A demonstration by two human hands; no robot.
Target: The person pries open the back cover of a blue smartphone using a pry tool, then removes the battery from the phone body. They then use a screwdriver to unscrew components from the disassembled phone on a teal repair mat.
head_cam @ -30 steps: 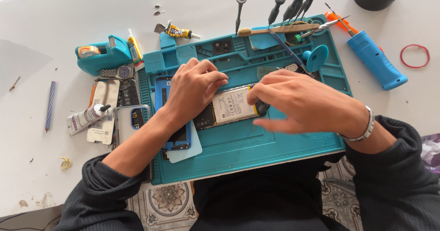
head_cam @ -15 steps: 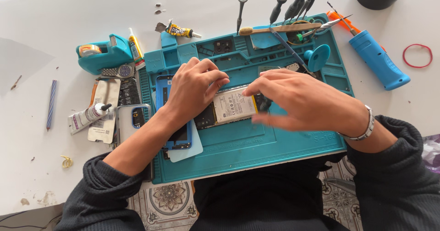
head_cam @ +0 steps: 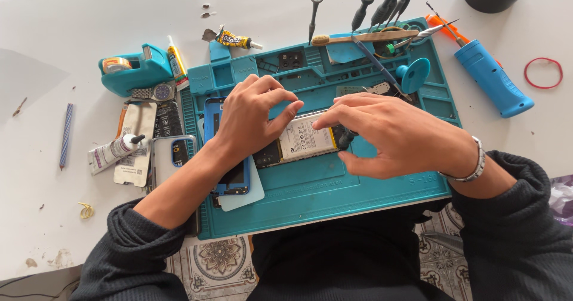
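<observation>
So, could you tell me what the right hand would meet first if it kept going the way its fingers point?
The right hand points across the opened phone toward the left hand. Its fingertips are nearly at the left hand's fingers, so it would probably meet them first; depth is hard to judge.

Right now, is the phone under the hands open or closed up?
Open. The phone lies on the teal mat with its back cover off, so the pale battery shows between the left hand and right hand.

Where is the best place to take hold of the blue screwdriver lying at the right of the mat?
Probably the thick blue handle of the blue screwdriver, taken from above with fingers across its width. It lies flat on the white table, clear of the teal mat; the thin orange tip end offers less to grip.
</observation>
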